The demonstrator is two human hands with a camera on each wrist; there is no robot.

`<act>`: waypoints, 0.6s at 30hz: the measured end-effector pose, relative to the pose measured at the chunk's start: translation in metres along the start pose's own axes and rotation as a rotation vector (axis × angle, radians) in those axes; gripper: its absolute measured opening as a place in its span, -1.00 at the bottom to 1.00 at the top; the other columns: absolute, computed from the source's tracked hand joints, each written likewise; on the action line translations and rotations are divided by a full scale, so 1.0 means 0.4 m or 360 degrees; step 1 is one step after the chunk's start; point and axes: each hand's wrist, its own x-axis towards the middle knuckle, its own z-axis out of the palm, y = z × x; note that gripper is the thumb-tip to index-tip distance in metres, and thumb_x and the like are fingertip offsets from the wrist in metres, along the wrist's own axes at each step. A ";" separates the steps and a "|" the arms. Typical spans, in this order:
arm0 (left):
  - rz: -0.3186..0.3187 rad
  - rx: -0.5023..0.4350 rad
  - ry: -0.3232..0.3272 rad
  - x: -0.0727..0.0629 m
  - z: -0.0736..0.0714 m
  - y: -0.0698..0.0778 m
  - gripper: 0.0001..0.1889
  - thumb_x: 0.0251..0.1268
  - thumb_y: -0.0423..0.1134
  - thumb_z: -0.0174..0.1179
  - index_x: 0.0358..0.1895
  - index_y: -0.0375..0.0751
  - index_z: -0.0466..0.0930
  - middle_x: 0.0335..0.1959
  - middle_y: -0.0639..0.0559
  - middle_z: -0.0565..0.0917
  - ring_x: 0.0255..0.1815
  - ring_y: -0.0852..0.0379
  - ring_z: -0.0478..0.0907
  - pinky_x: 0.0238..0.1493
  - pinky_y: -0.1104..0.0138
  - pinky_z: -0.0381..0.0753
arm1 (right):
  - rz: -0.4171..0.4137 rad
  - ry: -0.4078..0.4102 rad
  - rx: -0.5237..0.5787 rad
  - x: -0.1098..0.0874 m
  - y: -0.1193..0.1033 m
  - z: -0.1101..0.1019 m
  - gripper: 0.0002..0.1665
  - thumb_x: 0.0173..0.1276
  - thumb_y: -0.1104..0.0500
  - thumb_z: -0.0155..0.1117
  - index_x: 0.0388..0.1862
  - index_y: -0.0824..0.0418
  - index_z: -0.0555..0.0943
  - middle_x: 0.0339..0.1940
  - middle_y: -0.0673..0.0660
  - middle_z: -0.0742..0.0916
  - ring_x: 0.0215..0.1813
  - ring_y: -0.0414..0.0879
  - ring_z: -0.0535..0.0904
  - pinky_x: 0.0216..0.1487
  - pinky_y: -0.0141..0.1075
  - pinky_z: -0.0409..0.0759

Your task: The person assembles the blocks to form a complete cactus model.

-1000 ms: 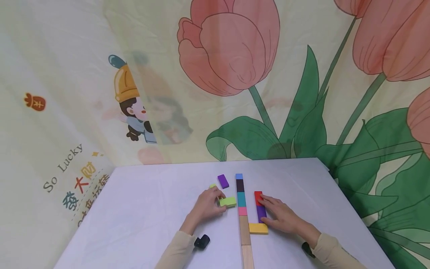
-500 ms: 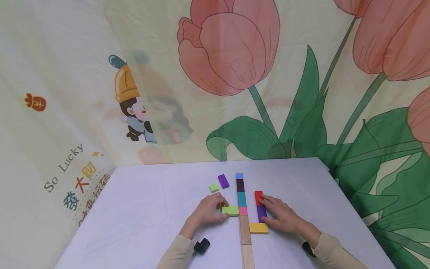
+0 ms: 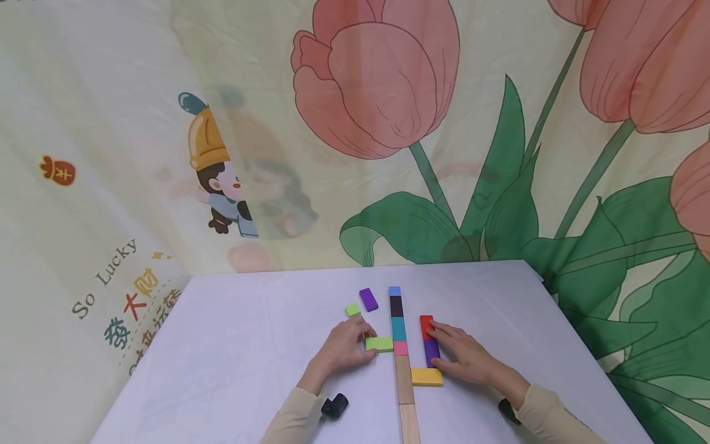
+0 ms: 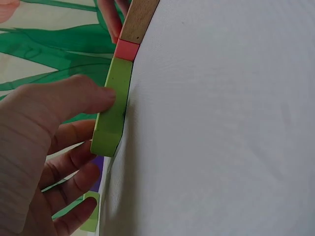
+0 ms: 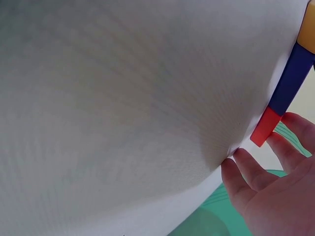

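Note:
My left hand (image 3: pixel 344 348) pinches a long light-green block (image 3: pixel 379 345) between thumb and fingers. In the left wrist view, that block's far end meets a small pink block (image 4: pixel 127 49), part of a straight row with a teal block (image 3: pixel 399 328), a black block (image 3: pixel 396 306), a blue block (image 3: pixel 394 291) and wooden blocks (image 3: pixel 405 379). My right hand (image 3: pixel 468 354) rests beside a red block (image 3: pixel 426 322) and a dark purple block (image 3: pixel 431 353) lined up end to end, fingertips touching them. A yellow block (image 3: pixel 427 377) lies crosswise from the row below the purple one.
Beyond my left hand lie a small green block (image 3: pixel 352 309) and a loose purple block (image 3: pixel 368 300). The white tabletop (image 3: pixel 238 345) ends at a curtain printed with tulips (image 3: pixel 388 86). Black wrist cameras (image 3: pixel 335 406) sit at both cuffs.
My left hand has brought the long green block down and right against the row, straightened it, then shifted it slightly back upward. The right hand stays in place.

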 end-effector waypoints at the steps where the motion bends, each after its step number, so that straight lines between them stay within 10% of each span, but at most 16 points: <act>1: -0.0007 -0.0005 -0.0002 0.000 0.001 0.000 -0.70 0.04 -0.02 0.41 -0.16 -0.04 0.73 -0.34 0.24 0.52 -0.38 0.32 0.37 -0.31 0.47 0.43 | 0.0001 -0.0002 -0.0002 0.000 0.001 0.000 -0.12 0.24 -0.18 0.36 0.46 0.15 0.38 0.51 0.20 0.34 0.46 0.25 0.26 0.25 0.28 0.41; 18: 0.0029 -0.0052 -0.0024 0.001 0.001 0.001 -0.69 0.07 -0.07 0.41 -0.11 -0.06 0.73 -0.31 0.20 0.50 -0.33 0.32 0.39 -0.29 0.49 0.45 | 0.0005 0.0004 -0.0008 0.000 -0.001 0.000 -0.13 0.24 -0.16 0.36 0.46 0.16 0.38 0.51 0.21 0.35 0.47 0.26 0.25 0.25 0.28 0.41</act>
